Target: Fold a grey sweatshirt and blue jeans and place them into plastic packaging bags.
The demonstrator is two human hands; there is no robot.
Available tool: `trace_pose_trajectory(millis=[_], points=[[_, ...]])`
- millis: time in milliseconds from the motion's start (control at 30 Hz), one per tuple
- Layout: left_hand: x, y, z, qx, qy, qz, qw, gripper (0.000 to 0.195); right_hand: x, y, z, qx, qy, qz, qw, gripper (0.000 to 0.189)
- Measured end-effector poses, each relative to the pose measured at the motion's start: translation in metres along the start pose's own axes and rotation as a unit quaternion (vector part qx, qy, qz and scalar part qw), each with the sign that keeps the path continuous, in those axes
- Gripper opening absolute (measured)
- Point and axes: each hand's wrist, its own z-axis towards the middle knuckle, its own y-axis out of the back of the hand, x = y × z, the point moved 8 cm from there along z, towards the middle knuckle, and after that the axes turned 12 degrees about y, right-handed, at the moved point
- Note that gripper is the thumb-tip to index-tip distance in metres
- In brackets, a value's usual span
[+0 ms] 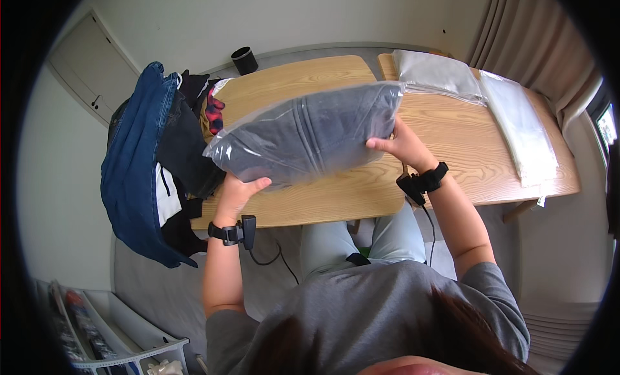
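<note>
Between my two hands I hold up a folded dark grey garment (334,118) inside a clear plastic bag (230,149). A seam or zip line runs across the garment's middle. My left hand (237,193) grips the bag's lower left end, its thumb on the near face. At the right end my right hand (404,145) has its thumb pressed on the plastic, and its other fingers are mostly hidden behind. The bag is tilted, its right end higher in the picture, above a wooden table (310,210).
Jeans (133,166) and other clothes are heaped at the table's left end. On a second wooden table (450,147) lie a stack of folded plastic bags (438,77) and long clear bags (520,128). A black bin (244,60) stands behind; a divided white organizer (121,321) is low left.
</note>
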Motion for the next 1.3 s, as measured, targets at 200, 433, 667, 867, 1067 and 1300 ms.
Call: trace_pose_trajectory(millis=[200, 433, 667, 867, 1067, 1300], points=[[0.061, 0.006, 0.009, 0.004, 0.014, 0.145, 0.989, 0.032, -0.004, -0.022, -0.013, 0.023, -0.021, 0.030, 0.999, 0.060], [-0.026, -0.002, 0.009, -0.080, 0.000, 0.201, 0.976, 0.048, 0.012, 0.010, -0.014, -0.098, -0.033, -0.105, 0.989, 0.055], [0.034, -0.026, 0.015, 0.023, 0.222, 0.214, 0.951, 0.055, -0.078, 0.007, -0.059, -0.090, -0.383, 0.047, 0.918, 0.067], [-0.028, -0.035, -0.005, -0.114, -0.041, 0.548, 0.828, 0.085, 0.036, 0.003, -0.046, 0.007, 0.003, -0.402, 0.916, 0.059], [-0.028, -0.118, -0.015, 0.164, -0.196, 0.567, 0.783, 0.084, 0.059, -0.097, -0.048, 0.137, 0.121, -0.495, 0.849, 0.055], [0.003, -0.115, -0.008, 0.190, -0.182, 0.497, 0.827, 0.084, 0.037, -0.103, -0.039, 0.161, 0.081, -0.450, 0.875, 0.056]])
